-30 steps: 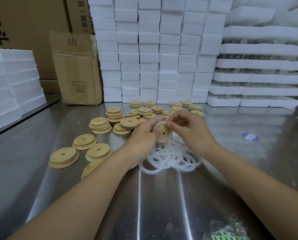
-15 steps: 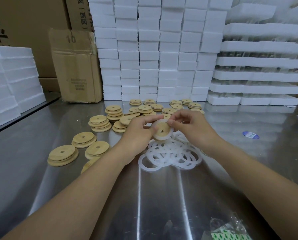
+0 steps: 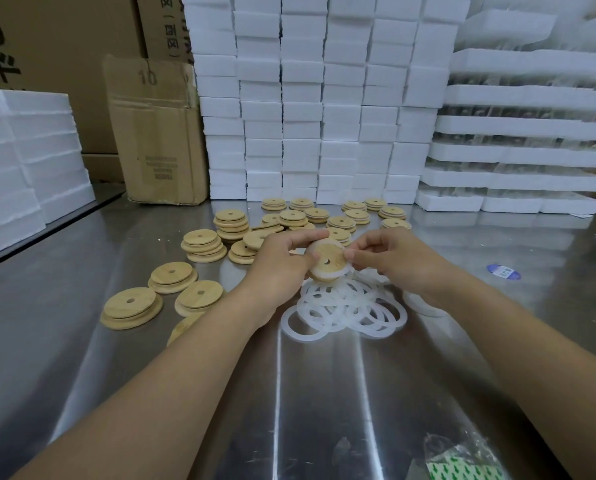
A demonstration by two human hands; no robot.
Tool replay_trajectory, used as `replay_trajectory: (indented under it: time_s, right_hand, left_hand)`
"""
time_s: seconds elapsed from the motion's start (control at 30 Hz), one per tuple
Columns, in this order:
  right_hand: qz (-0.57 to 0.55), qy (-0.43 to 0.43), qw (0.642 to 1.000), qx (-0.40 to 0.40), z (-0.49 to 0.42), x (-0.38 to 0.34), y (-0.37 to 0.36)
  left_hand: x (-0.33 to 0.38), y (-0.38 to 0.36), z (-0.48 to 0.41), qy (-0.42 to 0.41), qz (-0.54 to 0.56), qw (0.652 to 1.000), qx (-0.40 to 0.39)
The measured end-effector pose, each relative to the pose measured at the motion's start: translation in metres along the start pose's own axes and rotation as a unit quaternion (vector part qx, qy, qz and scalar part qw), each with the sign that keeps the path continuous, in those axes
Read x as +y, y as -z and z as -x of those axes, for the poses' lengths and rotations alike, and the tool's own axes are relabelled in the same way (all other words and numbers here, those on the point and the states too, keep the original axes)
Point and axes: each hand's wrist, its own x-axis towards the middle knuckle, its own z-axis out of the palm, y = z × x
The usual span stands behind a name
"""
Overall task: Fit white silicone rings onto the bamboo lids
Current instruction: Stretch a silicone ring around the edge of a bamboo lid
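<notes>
steel worktop (image 3: 81,375), foam blocks (image 3: 324,98) behind. left hand (image 3: 279,265), right hand (image 3: 397,261) pinching one bamboo lid (image 3: 327,259) above ring pile (image 3: 345,306), white ring (image 3: 327,276) looking part-seated. risk: fingers (image 3: 358,252) slipping, ring snapping off rim.

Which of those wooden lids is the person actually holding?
The bamboo lid pinched between the left hand and right hand, above the loose white rings; the others lie on the table.
</notes>
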Motion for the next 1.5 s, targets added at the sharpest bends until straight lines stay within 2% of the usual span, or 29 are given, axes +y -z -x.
replay_trajectory:
  time_s: [0.33, 0.53, 0.67, 0.77, 0.87, 1.03, 1.13, 1.23, 1.5]
  right_hand:
    - [0.023, -0.009, 0.999, -0.048, 0.001, 0.003, 0.000]
    - [0.031, -0.006, 0.999, -0.012, 0.004, 0.006, -0.006]
    - [0.065, 0.034, 0.997, 0.013, 0.004, 0.001, -0.009]
    - [0.038, 0.066, 0.997, -0.010, 0.007, -0.004, -0.014]
    - [0.062, 0.090, 0.994, -0.018, 0.007, -0.006, -0.020]
    - [-0.066, 0.050, 0.995, 0.049, 0.005, -0.007, -0.019]
    - [-0.111, 0.030, 0.991, 0.070, 0.004, -0.007, -0.019]
    - [-0.122, 0.026, 0.990, 0.072, 0.006, -0.009, -0.023]
    - [-0.152, 0.011, 0.987, 0.059, 0.007, -0.013, -0.028]
  left_hand:
    - [-0.003, 0.000, 0.001, -0.018, -0.006, 1.000, 0.005]
    - [-0.004, -0.003, 0.003, -0.017, 0.000, 1.000, 0.019]
    - [-0.002, -0.002, 0.004, -0.026, 0.012, 0.999, 0.023]
    - [0.001, -0.002, 0.003, -0.051, 0.001, 0.998, 0.026]
    - [0.002, -0.003, 0.003, -0.073, 0.013, 0.997, 0.031]
    - [0.000, -0.006, -0.002, -0.010, 0.066, 0.990, 0.121]
    - [-0.001, -0.006, -0.001, 0.017, 0.050, 0.995, 0.090]
    - [0.000, -0.010, 0.002, 0.009, 0.020, 0.999, 0.047]
    - [-0.005, -0.009, -0.001, -0.047, -0.042, 0.997, 0.042]
